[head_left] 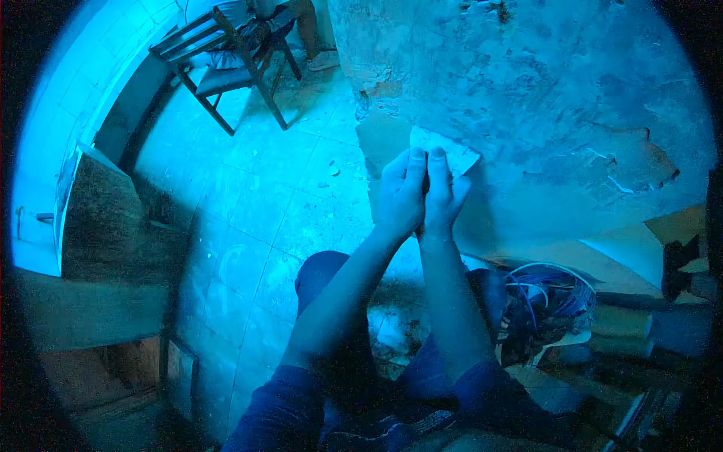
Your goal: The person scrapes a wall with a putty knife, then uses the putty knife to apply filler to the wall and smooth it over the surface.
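Note:
Both arms reach forward, and the hands meet side by side at the worn wall (pixel 527 68). A flat, pale, angular piece (pixel 446 147), like a card or thin sheet, sticks out past the fingers and overlaps the wall. My left hand (pixel 401 190) is closed on it, thumb lying along its near edge. Right beside it, my right hand (pixel 442 197) is closed on the same piece, thumb next to the other thumb. The remaining fingers curl underneath and are mostly hidden. What the piece is made of I cannot tell.
A wooden chair (pixel 226 64) with a seated person stands at the top left on the tiled floor (pixel 301 173). Bundled cables (pixel 550 294) lie to the right, near cardboard (pixel 625 256). A dark wooden cabinet (pixel 105 218) is at the left. The wall has peeling patches (pixel 640 158).

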`<state>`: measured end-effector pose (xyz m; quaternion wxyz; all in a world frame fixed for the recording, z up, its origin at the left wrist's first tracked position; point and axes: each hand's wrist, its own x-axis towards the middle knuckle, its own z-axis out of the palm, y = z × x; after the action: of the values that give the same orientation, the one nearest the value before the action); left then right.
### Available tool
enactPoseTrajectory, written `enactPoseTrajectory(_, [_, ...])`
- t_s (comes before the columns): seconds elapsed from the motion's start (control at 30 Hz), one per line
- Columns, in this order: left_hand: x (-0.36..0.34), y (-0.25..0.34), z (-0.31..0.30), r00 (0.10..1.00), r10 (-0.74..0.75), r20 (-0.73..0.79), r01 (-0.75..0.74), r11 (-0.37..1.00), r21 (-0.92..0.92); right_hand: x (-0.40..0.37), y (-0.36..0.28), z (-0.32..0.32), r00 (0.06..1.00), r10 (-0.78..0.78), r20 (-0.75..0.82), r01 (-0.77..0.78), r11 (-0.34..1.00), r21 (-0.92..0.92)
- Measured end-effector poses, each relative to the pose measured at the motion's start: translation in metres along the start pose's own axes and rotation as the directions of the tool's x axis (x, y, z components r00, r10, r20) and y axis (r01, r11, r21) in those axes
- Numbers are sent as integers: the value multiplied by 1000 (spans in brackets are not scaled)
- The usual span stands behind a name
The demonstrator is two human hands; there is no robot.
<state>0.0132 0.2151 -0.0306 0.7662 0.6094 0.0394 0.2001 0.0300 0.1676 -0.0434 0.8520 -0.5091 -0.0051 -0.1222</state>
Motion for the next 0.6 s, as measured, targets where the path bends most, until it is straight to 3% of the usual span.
enactPoseTrajectory(0.1, [-4, -9, -9, 993, -104, 47, 102, 994, 50, -4, 5, -2, 999, -44, -19, 44, 999, -13])
enactPoseTrajectory(0.2, [-9, -21, -9, 993, -95, 76, 91, 995, 51, -8, 15, -18, 989, 146, 38, -146, 989, -8])
enactPoseTrajectory(0.33, [-14, -24, 4, 998, -21, 65, 18, 998, 54, -4, 14, -38, 986, 153, 61, -160, 979, 130])
enactPoseTrajectory(0.5, [-18, -20, 21, 992, -21, 122, 12, 997, 74, -5, -8, -45, 992, 115, 56, -120, 987, 104])
enactPoseTrajectory(0.6, [-19, -14, 27, 994, 1, 112, -14, 993, 113, -4, -9, -48, 989, 142, -29, -141, 990, 26])
